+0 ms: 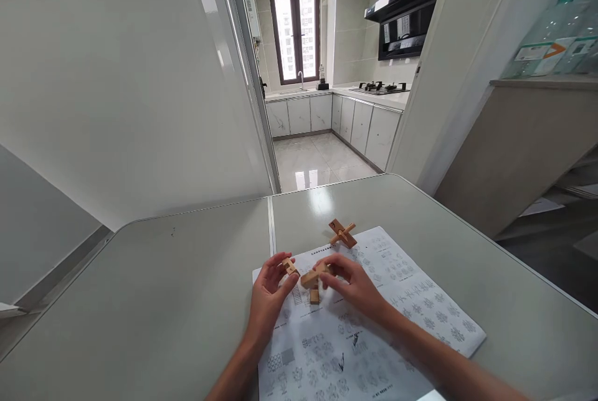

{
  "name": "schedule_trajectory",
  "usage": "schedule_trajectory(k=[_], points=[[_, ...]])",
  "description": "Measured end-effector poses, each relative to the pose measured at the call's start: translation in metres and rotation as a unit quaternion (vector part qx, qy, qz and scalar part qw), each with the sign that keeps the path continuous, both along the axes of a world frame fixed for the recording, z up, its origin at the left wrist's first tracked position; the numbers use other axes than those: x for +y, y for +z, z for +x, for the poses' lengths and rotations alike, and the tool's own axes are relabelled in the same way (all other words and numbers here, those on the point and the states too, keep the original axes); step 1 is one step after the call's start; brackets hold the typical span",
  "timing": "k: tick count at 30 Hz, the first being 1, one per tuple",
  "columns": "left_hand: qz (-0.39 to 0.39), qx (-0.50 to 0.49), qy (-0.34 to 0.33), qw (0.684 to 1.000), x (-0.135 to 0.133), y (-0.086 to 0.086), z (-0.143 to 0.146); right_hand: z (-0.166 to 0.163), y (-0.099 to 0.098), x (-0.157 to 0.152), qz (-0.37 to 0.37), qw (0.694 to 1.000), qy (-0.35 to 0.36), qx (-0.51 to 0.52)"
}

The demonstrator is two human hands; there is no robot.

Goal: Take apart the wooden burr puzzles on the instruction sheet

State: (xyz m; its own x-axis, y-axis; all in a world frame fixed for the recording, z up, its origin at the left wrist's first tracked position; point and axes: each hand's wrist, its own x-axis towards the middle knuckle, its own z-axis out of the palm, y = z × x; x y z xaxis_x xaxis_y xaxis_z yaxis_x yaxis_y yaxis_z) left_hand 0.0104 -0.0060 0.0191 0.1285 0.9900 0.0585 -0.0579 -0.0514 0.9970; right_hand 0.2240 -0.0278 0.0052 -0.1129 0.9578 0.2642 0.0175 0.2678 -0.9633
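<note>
Two bare forearms reach up from the near edge onto a printed sheet (374, 332) covered in small diagrams, which lies flat on a pale grey table (140, 301). On the far-left part of the sheet, the left hand (268, 292) curls loosely, its thumb and fingertips pinching a small wooden block (290, 266). Just beside it, over the sheet's upper middle, the right hand (352, 286) bends its fingers down onto a cluster of wooden pieces (312, 281); one short piece juts toward the near side and rests on the paper. The fingers grip the cluster from the right, though how tightly I cannot tell. The block in the left hand sits very near the cluster; whether the two touch is unclear.

At the sheet's far edge, beyond the right hand, a cross of interlocked wooden pieces (342, 233) stands by itself, apart from both hands.

Past the table, an open doorway shows a kitchen with white cabinets (327, 114) and a window (294, 27).
</note>
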Motion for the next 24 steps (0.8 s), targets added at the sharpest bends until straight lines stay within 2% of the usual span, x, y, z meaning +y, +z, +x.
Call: schedule_trajectory(k=[3,8,15,21,24], points=[[0.046,0.089,-0.012,0.995,0.000,0.000,-0.001,0.004,0.001,0.004,-0.080,0.994,-0.003,0.081],[0.087,0.219,-0.046,0.971,-0.001,0.000,-0.003,0.007,-0.004,0.008,-0.113,0.991,-0.047,0.060],[0.108,0.268,-0.133,0.948,0.001,0.005,-0.010,0.008,-0.014,0.010,-0.136,0.988,-0.071,-0.028],[0.142,0.284,-0.159,0.935,0.002,0.001,-0.014,0.007,-0.022,0.012,-0.098,0.981,-0.112,-0.123],[0.160,0.292,-0.172,0.927,0.002,-0.002,-0.014,0.006,-0.021,0.012,-0.091,0.979,-0.109,-0.149]])
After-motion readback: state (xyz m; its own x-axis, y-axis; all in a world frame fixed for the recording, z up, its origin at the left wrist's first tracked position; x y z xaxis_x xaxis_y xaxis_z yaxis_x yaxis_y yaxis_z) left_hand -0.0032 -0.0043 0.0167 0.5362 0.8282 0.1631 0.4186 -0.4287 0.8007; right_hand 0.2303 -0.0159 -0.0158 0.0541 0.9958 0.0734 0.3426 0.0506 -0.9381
